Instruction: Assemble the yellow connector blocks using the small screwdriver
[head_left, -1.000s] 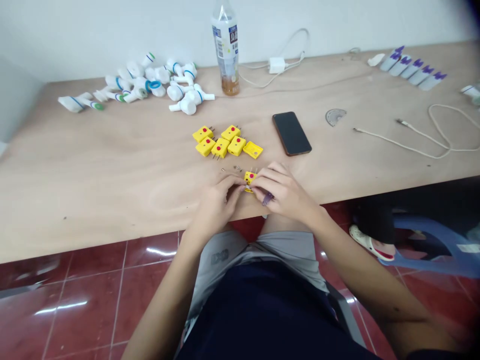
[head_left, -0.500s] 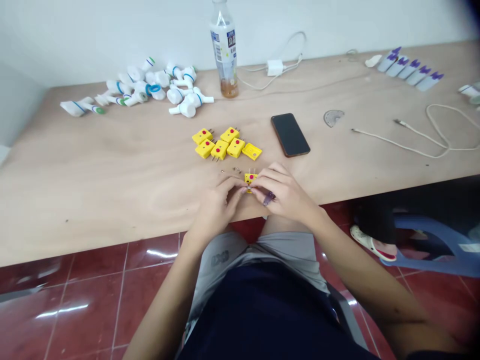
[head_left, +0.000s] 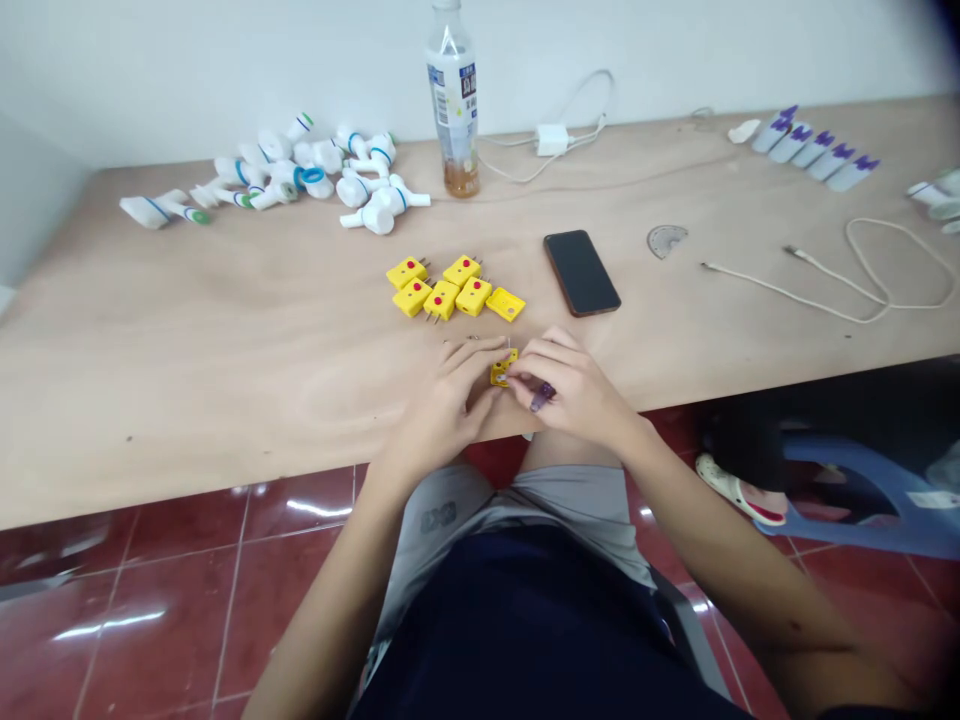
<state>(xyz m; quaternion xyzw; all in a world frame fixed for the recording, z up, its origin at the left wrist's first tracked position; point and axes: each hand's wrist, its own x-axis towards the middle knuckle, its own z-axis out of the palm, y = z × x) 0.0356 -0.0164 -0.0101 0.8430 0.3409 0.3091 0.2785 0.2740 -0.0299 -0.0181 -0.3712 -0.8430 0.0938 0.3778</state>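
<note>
An opened yellow plug [head_left: 498, 374] with metal pins is on the table near its front edge, between my hands. My left hand [head_left: 450, 395] is closed around its left side, index finger across the top and thumb below. My right hand [head_left: 570, 388] has its fingertips pinched together over the plug's inside; what they pinch is too small to make out. A purple see-through tool handle [head_left: 542, 397] is tucked in the same hand. Beyond my hands lie several yellow plugs [head_left: 442, 299] with red dots and a loose yellow cover [head_left: 505, 304]. Small metal parts [head_left: 472, 338] lie partly hidden behind my left fingers.
A black phone [head_left: 582, 272] lies right of the plugs. Farther back stand a drink bottle [head_left: 455, 120] and a white charger [head_left: 552, 139]. White jointed parts [head_left: 300, 175] are piled at the back left. A white cable [head_left: 810, 300] and purple-topped pieces [head_left: 814, 148] are at the right.
The plug has turned between my fingers. My left index finger has stretched over its top, and the left thumb has drawn back from the right fingertips.
</note>
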